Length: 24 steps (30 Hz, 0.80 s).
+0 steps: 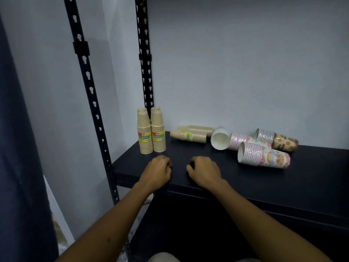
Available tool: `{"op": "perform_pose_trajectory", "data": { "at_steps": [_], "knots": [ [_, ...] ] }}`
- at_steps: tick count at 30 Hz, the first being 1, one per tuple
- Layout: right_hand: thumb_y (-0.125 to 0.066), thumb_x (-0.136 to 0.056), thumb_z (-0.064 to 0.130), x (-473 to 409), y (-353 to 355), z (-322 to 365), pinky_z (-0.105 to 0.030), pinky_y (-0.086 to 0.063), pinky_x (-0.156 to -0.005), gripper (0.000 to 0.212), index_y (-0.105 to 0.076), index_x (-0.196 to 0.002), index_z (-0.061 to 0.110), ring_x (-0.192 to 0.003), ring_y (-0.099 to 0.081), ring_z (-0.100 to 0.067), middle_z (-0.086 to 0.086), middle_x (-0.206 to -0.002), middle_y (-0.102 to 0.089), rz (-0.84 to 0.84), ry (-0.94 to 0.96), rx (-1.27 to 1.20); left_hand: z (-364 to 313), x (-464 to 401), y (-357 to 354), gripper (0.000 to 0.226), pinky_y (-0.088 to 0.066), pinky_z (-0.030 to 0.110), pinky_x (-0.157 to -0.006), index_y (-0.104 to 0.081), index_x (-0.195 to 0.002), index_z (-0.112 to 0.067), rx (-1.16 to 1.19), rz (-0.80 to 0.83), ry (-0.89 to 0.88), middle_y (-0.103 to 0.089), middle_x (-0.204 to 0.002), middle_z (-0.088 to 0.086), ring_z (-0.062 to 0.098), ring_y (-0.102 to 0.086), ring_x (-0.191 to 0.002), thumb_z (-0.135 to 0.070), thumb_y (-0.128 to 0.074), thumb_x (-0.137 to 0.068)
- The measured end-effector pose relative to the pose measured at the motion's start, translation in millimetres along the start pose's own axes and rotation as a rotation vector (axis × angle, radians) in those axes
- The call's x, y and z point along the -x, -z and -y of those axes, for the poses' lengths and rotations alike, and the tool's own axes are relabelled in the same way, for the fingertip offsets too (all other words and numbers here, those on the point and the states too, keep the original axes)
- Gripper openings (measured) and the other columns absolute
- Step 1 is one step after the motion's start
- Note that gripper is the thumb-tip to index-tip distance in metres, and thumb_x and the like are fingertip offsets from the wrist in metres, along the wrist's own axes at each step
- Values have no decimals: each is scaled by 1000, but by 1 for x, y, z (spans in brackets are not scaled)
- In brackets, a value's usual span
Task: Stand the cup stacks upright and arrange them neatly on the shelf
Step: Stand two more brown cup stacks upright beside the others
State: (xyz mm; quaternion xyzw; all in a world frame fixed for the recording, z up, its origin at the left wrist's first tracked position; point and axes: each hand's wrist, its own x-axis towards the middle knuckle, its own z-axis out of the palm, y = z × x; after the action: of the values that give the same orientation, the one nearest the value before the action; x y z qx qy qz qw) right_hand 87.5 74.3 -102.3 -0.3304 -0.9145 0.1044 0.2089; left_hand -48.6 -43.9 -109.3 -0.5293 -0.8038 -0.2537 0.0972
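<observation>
Several tan cup stacks (151, 132) stand upright in the back left corner of the dark shelf (283, 173). Two more tan stacks (190, 136) lie on their sides behind my hands. To their right lie a white stack (220, 138), a pink striped stack (243, 141), a brown spotted stack (277, 139) and, nearest the front, a pink printed stack (264, 156). My left hand (156, 172) and my right hand (204, 171) rest on the shelf near its front edge, fingers curled in, holding nothing.
Black perforated shelf uprights (90, 91) rise at the left, one at the front and one at the back corner. A pale wall (245, 63) closes off the back. A dark curtain (18, 167) hangs at the far left.
</observation>
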Motion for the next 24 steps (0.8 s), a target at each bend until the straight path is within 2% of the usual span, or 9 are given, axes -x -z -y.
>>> {"op": "perform_pose_trajectory", "data": {
  "at_steps": [3,7,10,13,15,16,18,21,24],
  "knots": [
    [-50,-89,32,-2,7,-15,-33,-37,-70,23,-60,-85,12,-92,-60,-29,-7,-96,-66,-34,-73,29,-10,-18,-7,20,-50,41,-86,-63,-102,-10,-14,106,-29,-61,-111,7,24,-59,-98,-14,-48,-89],
    [-50,-87,25,-15,6,-24,-36,-41,-70,15,-53,-84,10,-92,-59,-32,-10,-98,-64,-64,-65,41,-14,-39,-21,19,-47,39,-82,-61,-101,-10,-11,107,-23,-61,-106,10,25,-56,-96,-15,-47,-89],
    [-51,-87,19,-29,3,-25,-39,-49,-76,19,-58,-100,7,-98,-58,-31,-10,-106,-61,-129,-13,-92,-14,-57,-29,17,-47,38,-81,-61,-98,-11,-4,97,-11,-62,-102,9,25,-56,-95,-16,-48,-87],
    [-52,-86,10,-51,-3,-28,-39,-48,-83,26,-56,-111,3,-105,-56,-31,-12,-112,-59,-206,85,-203,-12,-75,-39,16,-47,37,-81,-61,-97,-12,-6,87,10,-63,-102,10,25,-56,-94,-17,-49,-87],
    [-52,-86,7,-68,-7,-33,-38,-42,-99,44,-48,-130,2,-124,-47,-32,-15,-134,-49,-218,104,-205,-8,-87,-48,18,-46,36,-83,-60,-100,-12,-9,75,16,-63,-105,10,26,-56,-97,-17,-49,-87],
    [-52,-86,5,-75,-9,-35,-37,-36,-105,52,-42,-137,1,-132,-39,-32,-17,-144,-40,-217,90,-177,-8,-93,-52,20,-45,36,-85,-59,-103,-11,-4,63,22,-62,-107,11,26,-55,-99,-16,-49,-87],
    [-52,-84,2,-87,-11,-40,-38,-30,-111,58,-37,-140,-3,-139,-30,-36,-23,-150,-29,-239,68,-105,-7,-103,-60,27,-44,36,-89,-55,-114,-10,5,29,39,-57,-116,12,28,-53,-106,-16,-50,-88],
    [-55,-78,1,-99,-12,-42,-42,-37,-106,46,-50,-123,-7,-130,-39,-42,-28,-141,-40,-300,61,55,-6,-118,-68,41,-45,38,-90,-44,-128,-10,-35,-38,65,-43,-128,13,30,-46,-116,-17,-52,-89],
    [-58,-83,19,-102,-4,-48,-42,-38,-94,40,-54,-119,4,-125,-40,-33,-16,-133,-48,-206,-34,377,-3,-133,-74,46,-50,40,-86,-38,-127,-12,-67,-96,64,-35,-130,16,32,-38,-122,-16,-55,-85]
  ]
}}
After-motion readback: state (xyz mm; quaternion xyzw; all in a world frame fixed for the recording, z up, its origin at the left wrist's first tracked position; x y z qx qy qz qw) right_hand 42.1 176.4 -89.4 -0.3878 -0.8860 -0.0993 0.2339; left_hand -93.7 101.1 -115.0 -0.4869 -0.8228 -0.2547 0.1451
